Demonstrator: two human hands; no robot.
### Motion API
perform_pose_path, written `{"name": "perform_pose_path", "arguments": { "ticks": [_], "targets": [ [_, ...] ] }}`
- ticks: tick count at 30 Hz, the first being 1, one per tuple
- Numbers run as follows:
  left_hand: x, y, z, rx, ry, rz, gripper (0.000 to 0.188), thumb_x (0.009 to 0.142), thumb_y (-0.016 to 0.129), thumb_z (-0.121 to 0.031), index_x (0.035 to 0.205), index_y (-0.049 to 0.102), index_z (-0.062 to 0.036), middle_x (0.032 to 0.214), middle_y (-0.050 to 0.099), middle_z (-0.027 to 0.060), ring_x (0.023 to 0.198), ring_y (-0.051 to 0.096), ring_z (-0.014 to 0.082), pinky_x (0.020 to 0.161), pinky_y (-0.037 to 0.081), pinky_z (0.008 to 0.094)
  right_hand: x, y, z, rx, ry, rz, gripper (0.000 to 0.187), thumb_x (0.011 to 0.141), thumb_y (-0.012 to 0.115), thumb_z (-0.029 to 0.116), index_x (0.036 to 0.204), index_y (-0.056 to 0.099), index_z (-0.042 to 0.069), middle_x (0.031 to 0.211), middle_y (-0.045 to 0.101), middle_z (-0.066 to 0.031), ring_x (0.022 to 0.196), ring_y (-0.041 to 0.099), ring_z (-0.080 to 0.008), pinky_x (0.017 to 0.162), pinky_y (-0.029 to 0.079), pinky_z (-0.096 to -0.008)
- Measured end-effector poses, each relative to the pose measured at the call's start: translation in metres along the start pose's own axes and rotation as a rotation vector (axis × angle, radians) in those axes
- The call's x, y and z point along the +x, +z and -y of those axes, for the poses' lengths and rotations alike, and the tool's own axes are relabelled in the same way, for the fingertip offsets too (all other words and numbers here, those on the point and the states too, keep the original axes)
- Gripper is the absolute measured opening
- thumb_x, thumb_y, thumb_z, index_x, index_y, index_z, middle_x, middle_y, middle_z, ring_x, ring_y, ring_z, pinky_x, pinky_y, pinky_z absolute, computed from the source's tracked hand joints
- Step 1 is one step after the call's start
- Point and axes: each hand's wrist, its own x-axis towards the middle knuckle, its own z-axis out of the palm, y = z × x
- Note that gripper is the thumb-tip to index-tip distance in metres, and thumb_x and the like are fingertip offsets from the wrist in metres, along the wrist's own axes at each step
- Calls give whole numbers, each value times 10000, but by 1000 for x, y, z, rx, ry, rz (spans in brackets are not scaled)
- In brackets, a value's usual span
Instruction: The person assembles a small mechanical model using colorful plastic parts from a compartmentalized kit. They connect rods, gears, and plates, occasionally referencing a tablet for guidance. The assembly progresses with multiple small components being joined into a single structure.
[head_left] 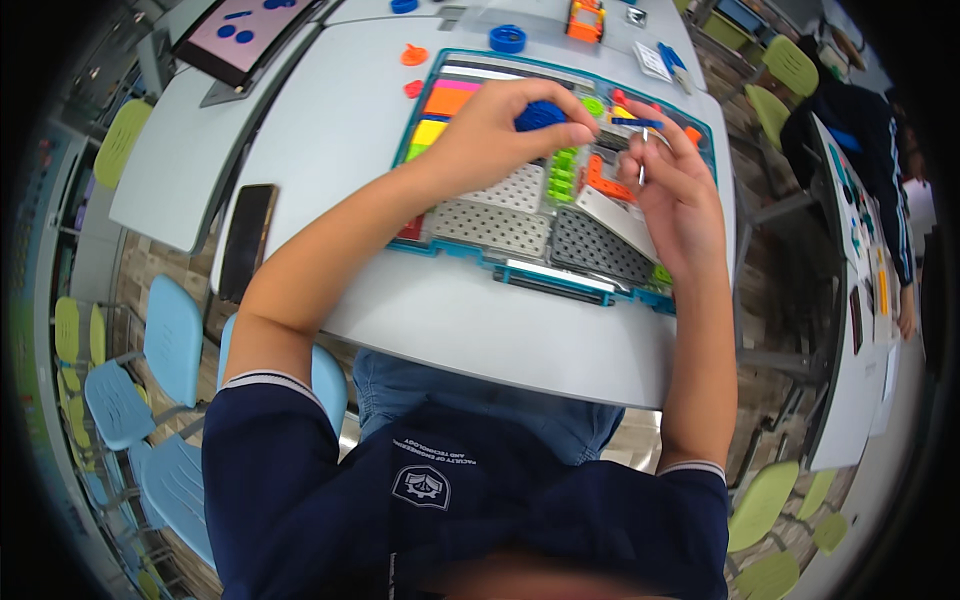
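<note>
My left hand [495, 130] is over the parts tray, thumb and forefinger closed in a pinch. Whatever they hold, if anything, is too small to make out. A dark blue round part [541, 115] shows through the loop of those fingers; I cannot tell whether they touch it. My right hand [682, 195] grips a thin metal rod [642, 170], with a narrow blue piece [637, 123] at its upper end. Beneath both hands lies the teal-edged tray [455, 248] of building parts, with perforated grey plates [490, 228], green pieces [562, 175] and an orange angled bracket [605, 182].
A phone [249, 240] lies at the table's left edge, and a tablet [245, 38] stands behind it. Beyond the tray are a blue ring [507, 39], orange pieces [413, 55] and an orange model [585, 20]. At right, another person [860, 130] is by a second table.
</note>
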Motion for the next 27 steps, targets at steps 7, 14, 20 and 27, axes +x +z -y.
{"name": "perform_pose_path", "arguments": {
  "ticks": [7, 14, 20, 27],
  "targets": [
    [-1, 2, 5, -63, 17, 0, 221, 893, 689, -226, 1039, 680, -60, 919, 658, -12, 804, 581, 37, 694, 477, 196, -2, 6, 2, 127, 59, 52, 392, 920, 520, 19, 1284, 406, -74, 957, 499, -76, 795, 461, -116, 738, 396, -241],
    [-3, 0, 2, -102, -32, 0, 239, 897, 678, -196, 1090, 689, -56, 953, 680, 1, 759, 554, 32, 679, 469, 191, -5, 10, 0, -72, 81, -42, 373, 907, 622, 90, 1237, 494, -27, 827, 521, -13, 727, 453, -88, 723, 381, -224],
    [-3, 2, 2, -106, -66, -66, 221, 897, 673, -172, 1061, 686, -26, 956, 697, 39, 723, 511, 30, 640, 432, 181, -1, 2, -4, -61, 44, -3, 272, 946, 606, 158, 1153, 577, -17, 774, 509, 30, 705, 434, -75, 702, 364, -211],
    [-6, 3, -1, -31, -44, -57, 154, 857, 713, -166, 945, 698, -42, 890, 685, -3, 780, 572, 37, 692, 462, 201, 0, 4, -7, -99, -30, 93, 268, 973, 572, 243, 1108, 588, 11, 775, 541, -8, 722, 456, -87, 708, 390, -217]
  ]
}}
